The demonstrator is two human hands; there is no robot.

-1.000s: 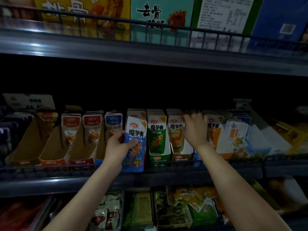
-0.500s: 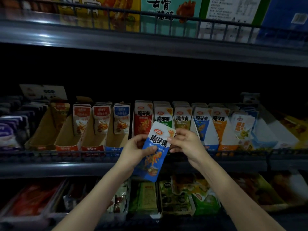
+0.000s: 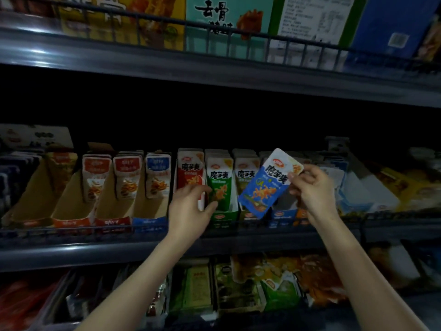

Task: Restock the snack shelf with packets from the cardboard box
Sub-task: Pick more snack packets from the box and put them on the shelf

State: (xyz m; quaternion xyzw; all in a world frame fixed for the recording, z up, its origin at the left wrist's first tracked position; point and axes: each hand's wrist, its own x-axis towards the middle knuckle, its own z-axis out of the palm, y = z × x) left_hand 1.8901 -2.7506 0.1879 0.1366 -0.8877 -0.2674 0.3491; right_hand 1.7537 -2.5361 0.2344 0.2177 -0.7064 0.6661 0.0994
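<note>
1. Containers. The middle shelf (image 3: 71, 254) carries a row of open-front display cartons. The red carton (image 3: 191, 173), the green carton (image 3: 222, 215) and the olive carton (image 3: 247, 174) each hold upright packets of matching colour. To the left, brown cardboard trays (image 3: 71, 204) hold packets standing at their rear ends.

2. Task item. The blue packet (image 3: 262, 185) is off the shelf, tilted, in front of the blue carton (image 3: 282, 215). The right hand (image 3: 312, 189) pinches its upper right corner between thumb and fingers.

3. Left hand (image 3: 188, 209). The fingers are half curled at the white wall between the red and green cartons. Whether they grip it cannot be told.

4. Obscured areas. The blue packet and the right hand cover the contents of the blue carton. Goods on the lower shelf (image 3: 238, 290) are dim and indistinct.

5. Legible text. The packets read "魔芋爽". A teal box (image 3: 226, 22) on the upper shelf reads "去骨".
</note>
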